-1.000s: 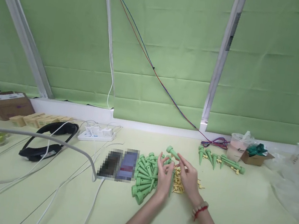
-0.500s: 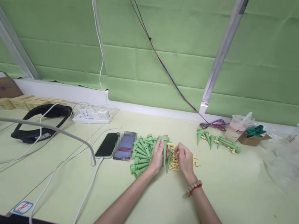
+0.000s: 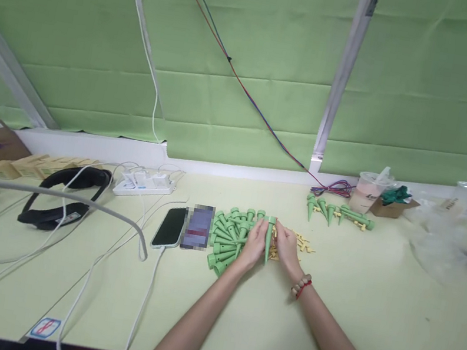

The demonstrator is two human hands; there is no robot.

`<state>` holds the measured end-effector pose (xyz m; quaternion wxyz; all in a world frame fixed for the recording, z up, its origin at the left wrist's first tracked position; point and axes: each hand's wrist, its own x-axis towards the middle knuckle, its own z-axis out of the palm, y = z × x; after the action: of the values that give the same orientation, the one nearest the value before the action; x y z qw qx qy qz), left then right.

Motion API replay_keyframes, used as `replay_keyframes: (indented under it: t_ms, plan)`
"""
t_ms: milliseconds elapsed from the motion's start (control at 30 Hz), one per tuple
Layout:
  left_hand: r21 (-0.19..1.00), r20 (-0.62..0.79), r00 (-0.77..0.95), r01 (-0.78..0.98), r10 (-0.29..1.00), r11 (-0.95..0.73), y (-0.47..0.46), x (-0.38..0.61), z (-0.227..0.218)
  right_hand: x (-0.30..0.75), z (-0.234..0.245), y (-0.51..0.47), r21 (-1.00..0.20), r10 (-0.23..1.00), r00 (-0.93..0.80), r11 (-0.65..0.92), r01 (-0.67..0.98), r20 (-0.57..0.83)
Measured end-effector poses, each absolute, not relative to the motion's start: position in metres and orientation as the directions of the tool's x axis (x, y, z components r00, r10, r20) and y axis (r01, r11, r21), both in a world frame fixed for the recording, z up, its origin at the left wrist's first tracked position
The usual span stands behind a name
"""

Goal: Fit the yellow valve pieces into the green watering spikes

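My left hand (image 3: 254, 243) is closed around a green plastic watering spike (image 3: 267, 242), which stands upright with its point down. My right hand (image 3: 287, 247) is closed and comes against the spike's right side; its fingertips are partly hidden, so anything between them cannot be made out. To the left lies a pile of similar green spikes (image 3: 225, 239), partly behind my left hand. Small yellow valve pieces (image 3: 303, 243) are scattered under and beyond my right hand.
Several spikes with yellow pieces fitted (image 3: 331, 211) lie at the back right, near a plastic cup (image 3: 365, 194) and clear bags (image 3: 442, 240). Left of the pile are a phone (image 3: 170, 227), a power strip (image 3: 146, 183), loose cables and a black headband (image 3: 70, 213).
My hands have come together: the right hand has moved in to the spike held by the left. The left hand and spike have shifted slightly right. The view has tilted slightly.
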<state>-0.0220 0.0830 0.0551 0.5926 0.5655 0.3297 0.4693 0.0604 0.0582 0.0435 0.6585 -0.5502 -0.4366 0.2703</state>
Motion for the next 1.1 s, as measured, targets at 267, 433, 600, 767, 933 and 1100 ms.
replay_keyframes:
  t_ms: [267,433,600,767,933,1100]
  plan:
    - [0.945,-0.046,0.485,-0.262,0.873,0.195,0.081,-0.022,0.056,0.061,0.047,0.047,-0.802,0.805,0.363,0.216,0.557,0.469]
    - [0.961,-0.025,0.497,-0.227,0.868,0.157,0.085,-0.027,0.062,0.061,0.048,0.045,-0.753,0.752,0.404,0.182,0.632,0.521]
    - [0.963,0.046,0.432,-0.26,0.901,0.075,0.083,-0.027,0.066,0.06,0.051,0.044,-0.742,0.758,0.37,0.216,0.635,0.538]
    - [0.978,0.073,0.4,-0.209,0.913,0.014,0.077,-0.022,0.064,0.062,0.052,0.04,-0.693,0.717,0.389,0.182,0.698,0.579]
    - [0.953,0.303,0.262,-0.089,0.916,-0.29,0.074,-0.028,0.059,0.054,0.054,0.039,-0.748,0.69,0.449,0.205,0.631,0.568]
    - [0.92,0.391,0.242,-0.12,0.888,-0.373,0.07,-0.032,0.062,0.044,0.057,0.035,-0.826,0.692,0.489,0.293,0.482,0.531]
